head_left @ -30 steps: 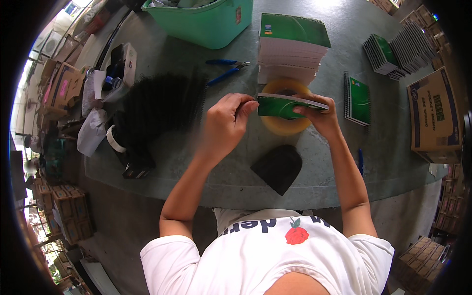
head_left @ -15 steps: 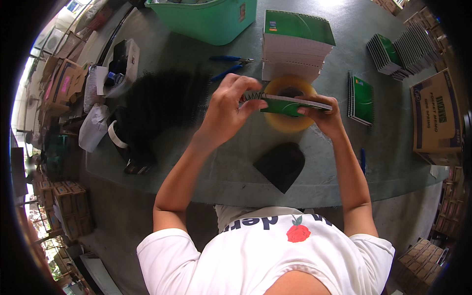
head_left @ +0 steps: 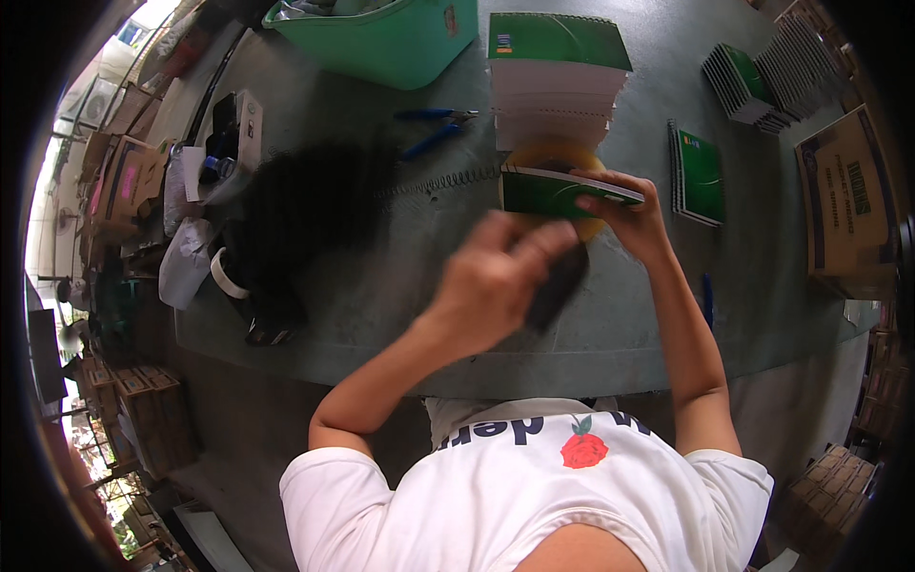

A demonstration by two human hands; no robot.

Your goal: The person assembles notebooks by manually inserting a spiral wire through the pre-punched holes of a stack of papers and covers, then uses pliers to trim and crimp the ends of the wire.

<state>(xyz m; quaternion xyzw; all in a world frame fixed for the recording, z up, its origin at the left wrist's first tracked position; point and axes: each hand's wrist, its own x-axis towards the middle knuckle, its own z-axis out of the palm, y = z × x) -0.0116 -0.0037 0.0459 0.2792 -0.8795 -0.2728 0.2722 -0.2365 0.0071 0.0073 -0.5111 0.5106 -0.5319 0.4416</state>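
My right hand [head_left: 631, 212] grips a small green notebook [head_left: 538, 195] by its right end, thumb on the cover. From the notebook's left end a dark wire coil [head_left: 440, 181] stretches out to the left. My left hand [head_left: 500, 276] is smeared by motion below the notebook, so its fingers cannot be read. A dark flat pad [head_left: 551, 303] lies partly hidden beside and under that hand; whether they touch is unclear. Behind the notebook sits a yellow-orange round wheel [head_left: 545, 153], mostly covered.
A tall stack of green-covered pads [head_left: 553, 91] stands behind the wheel. Blue pliers [head_left: 429, 133], a green tub [head_left: 410, 48] and a heap of black coils [head_left: 324, 210] are leftward. On the right are a finished spiral notebook [head_left: 701, 176], notebook stacks [head_left: 748, 86] and a cardboard box [head_left: 843, 200].
My left hand has left the notebook's coil end and moved down toward the dark pad. The wire coil now shows stretched leftward. My right hand keeps its hold on the notebook.
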